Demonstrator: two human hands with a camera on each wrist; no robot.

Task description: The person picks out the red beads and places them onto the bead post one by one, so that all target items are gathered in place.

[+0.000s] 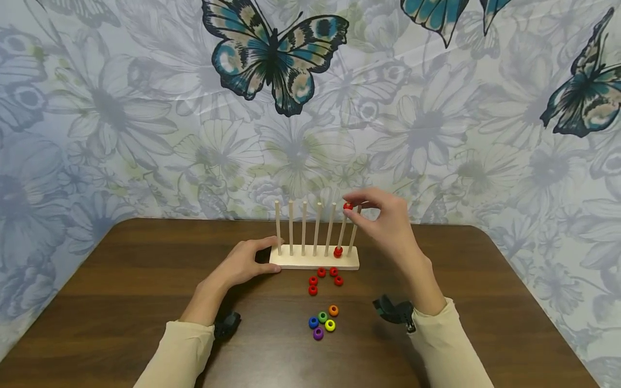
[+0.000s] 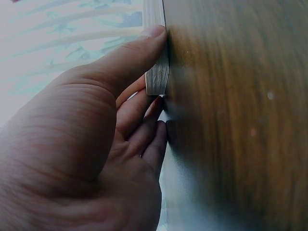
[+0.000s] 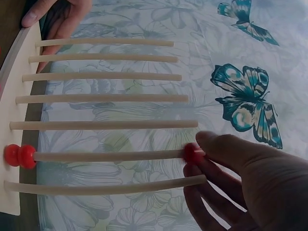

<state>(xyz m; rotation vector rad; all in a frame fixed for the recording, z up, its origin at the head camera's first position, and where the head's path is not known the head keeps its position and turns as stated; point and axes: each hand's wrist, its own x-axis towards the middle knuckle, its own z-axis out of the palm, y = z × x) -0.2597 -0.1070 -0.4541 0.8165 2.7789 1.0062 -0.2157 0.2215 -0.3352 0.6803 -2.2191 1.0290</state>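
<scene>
A pale wooden board with several upright pegs (image 1: 314, 261) stands near the table's far edge. My left hand (image 1: 247, 262) grips its left end, thumb along the front side and fingers behind. My right hand (image 1: 388, 221) pinches a red bead (image 3: 193, 153) between thumb and fingers at the top of the second peg from the right. Two red beads (image 3: 20, 156) sit stacked at the foot of that same peg; the other pegs carry none. In the left wrist view, my thumb (image 2: 144, 50) presses the board's end (image 2: 157, 79).
Several loose red beads (image 1: 312, 290) lie just in front of the board. Closer to me is a cluster of single beads: orange (image 1: 333, 311), green (image 1: 322, 317), yellow (image 1: 330, 325), blue (image 1: 313, 323) and purple (image 1: 318, 334). A butterfly-patterned wall covering (image 1: 301, 145) rises behind the brown table (image 1: 145, 291).
</scene>
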